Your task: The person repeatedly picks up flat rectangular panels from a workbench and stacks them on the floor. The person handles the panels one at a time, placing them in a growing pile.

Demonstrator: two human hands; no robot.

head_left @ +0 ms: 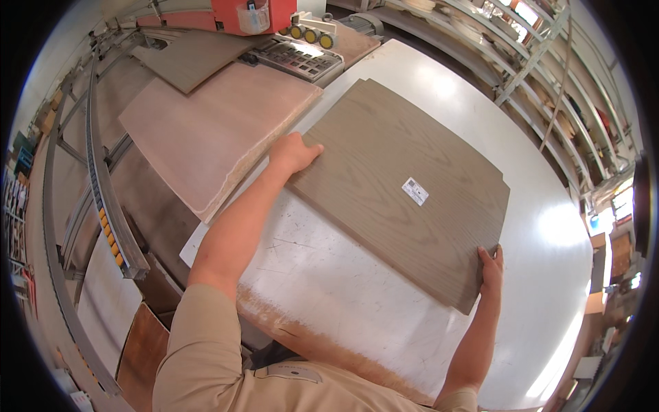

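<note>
A large grey-brown wood-grain panel (405, 185) with a small white label lies flat on a glossy white table (329, 288). My left hand (294, 152) grips the panel's left edge. At the panel's near right corner, my right hand (490, 268) holds the edge with fingers curled over it. Both forearms reach in from below, in beige short sleeves.
A pinkish plywood sheet (213, 130) lies on a bench to the left, with a darker panel (195, 58) behind it. A red machine (250, 15) and a grey keypad unit (298, 58) stand at the back. Metal rails (103, 192) run along the left; racks (549, 62) stand on the right.
</note>
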